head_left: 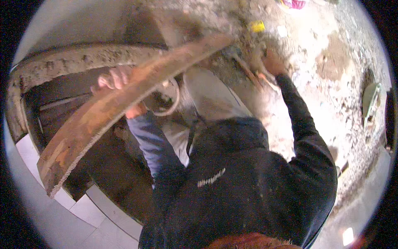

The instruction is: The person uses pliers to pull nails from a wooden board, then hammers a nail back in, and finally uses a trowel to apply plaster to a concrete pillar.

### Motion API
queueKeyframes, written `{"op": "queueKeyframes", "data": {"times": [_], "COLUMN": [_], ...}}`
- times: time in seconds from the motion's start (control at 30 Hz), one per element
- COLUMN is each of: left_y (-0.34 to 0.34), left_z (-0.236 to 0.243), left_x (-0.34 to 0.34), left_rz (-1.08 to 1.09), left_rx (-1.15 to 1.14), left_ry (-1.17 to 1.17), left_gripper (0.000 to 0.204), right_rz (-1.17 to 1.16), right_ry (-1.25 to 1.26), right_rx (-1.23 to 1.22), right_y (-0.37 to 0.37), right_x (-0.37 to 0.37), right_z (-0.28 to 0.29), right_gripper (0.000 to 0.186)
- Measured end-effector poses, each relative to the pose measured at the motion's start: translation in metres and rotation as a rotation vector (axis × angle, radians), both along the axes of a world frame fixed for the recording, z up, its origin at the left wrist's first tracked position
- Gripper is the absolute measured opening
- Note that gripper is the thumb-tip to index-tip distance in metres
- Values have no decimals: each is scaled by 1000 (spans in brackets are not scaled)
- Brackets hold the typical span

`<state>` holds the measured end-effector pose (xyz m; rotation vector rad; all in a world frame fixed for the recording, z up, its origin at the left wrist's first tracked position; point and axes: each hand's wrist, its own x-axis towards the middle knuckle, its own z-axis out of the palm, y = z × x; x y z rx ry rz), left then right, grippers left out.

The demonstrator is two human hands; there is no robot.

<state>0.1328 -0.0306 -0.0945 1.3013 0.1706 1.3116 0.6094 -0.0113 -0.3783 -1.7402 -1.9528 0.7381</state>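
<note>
A long wooden plank (pixel 137 85) slants across the left and middle of the view, its face stained brown and orange and bowed by the lens. My left hand (pixel 112 79) is closed on it, fingers hooked over its far edge and the wrist passing beneath. On the right, my right hand (pixel 274 64) reaches down to the dusty ground, its fingers too blurred to make out. Close to that hand lies a tool with a reddish handle (pixel 248 74), possibly a hammer. A pale curved piece (pixel 267 76) shows beside the wrist.
Under the plank is a dark pit bordered by a rough ledge (pixel 91 56) and light tiles (pixel 89 207). A round-rimmed container (pixel 176 103) stands beside my leg. Rubble covers the right ground, with a yellow item (pixel 257 26) and a pale green object (pixel 371 101).
</note>
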Motion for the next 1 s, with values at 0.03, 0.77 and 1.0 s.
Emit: {"op": "queueKeyframes", "data": {"times": [0.03,0.77,1.0], "left_y": [-4,-44,-45], "left_z": [-6,-16,-28], "left_x": [-4,6,-18], "left_rz": [26,246,181], "left_rx": [-35,-129,-110], "left_ry": [-75,-76,-71], "left_gripper": [47,52,52], "right_rz": [-130,44,-288], "right_ry": [-72,-234,328], "right_rx": [-24,-240,-363], "right_y": [-4,-64,-30], "right_x": [17,-7,62], "right_z": [2,-36,-7], "right_gripper": [41,45,41]}}
